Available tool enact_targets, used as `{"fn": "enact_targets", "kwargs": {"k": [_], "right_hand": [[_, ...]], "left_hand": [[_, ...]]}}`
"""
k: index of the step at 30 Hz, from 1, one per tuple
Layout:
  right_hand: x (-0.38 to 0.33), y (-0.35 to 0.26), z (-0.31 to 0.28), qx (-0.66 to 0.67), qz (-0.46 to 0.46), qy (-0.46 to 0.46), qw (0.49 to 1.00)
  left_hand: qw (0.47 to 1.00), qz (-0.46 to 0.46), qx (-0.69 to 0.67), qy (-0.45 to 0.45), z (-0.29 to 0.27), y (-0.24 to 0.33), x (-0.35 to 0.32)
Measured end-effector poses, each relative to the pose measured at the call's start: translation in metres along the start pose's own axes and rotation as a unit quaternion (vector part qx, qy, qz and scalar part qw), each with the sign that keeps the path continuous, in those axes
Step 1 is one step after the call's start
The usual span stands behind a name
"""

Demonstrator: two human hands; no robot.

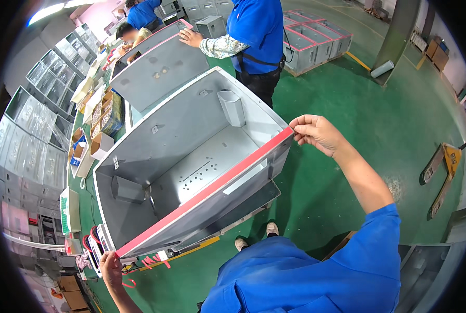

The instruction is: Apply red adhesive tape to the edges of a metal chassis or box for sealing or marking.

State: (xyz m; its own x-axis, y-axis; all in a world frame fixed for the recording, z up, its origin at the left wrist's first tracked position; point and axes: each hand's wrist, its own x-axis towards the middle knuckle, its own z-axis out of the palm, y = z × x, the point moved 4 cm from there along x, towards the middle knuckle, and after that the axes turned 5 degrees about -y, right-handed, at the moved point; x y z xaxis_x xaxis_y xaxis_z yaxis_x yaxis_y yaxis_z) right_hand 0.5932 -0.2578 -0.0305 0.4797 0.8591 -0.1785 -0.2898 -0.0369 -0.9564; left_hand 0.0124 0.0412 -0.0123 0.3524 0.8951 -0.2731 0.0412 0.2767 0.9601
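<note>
A grey metal cabinet box [217, 151] lies in front of me with its open side up. Along its near rim runs a strip of red tape [207, 194]. At the strip's left end, my left hand [110, 268] is closed, fingers pinched on the tape at the corner. My right hand [316, 134] is closed at the strip's other end, thumb and fingers pinched together at the far right corner. Inside the box, small holes dot the pale panel, and a grey bracket [232, 108] sits against the wall.
Beyond the box, a co-worker in a blue shirt [256, 36] rests a hand on another grey metal housing [160, 68] edged in red. Cardboard parts boxes [105, 112] line the green bench on the left. Taped cabinets [316, 41] stand at the back; a pallet jack [444, 167] is at right.
</note>
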Motion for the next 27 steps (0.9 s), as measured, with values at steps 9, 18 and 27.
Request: {"fn": "enact_targets", "kwargs": {"k": [9,18,27], "right_hand": [[0.003,-0.015,0.007,-0.181,-0.084,0.011,0.980],[0.000,-0.041,0.028,-0.473,-0.207,-0.067,0.854],[0.005,-0.049,0.026,-0.414,-0.164,-0.086,0.891]], "left_hand": [[1.000,0.016,0.006,-0.008,-0.005,-0.003,0.002],[1.000,0.019,-0.001,-0.015,-0.003,-0.003,0.001],[1.000,0.016,-0.003,-0.013,-0.007,-0.004,0.002]]}}
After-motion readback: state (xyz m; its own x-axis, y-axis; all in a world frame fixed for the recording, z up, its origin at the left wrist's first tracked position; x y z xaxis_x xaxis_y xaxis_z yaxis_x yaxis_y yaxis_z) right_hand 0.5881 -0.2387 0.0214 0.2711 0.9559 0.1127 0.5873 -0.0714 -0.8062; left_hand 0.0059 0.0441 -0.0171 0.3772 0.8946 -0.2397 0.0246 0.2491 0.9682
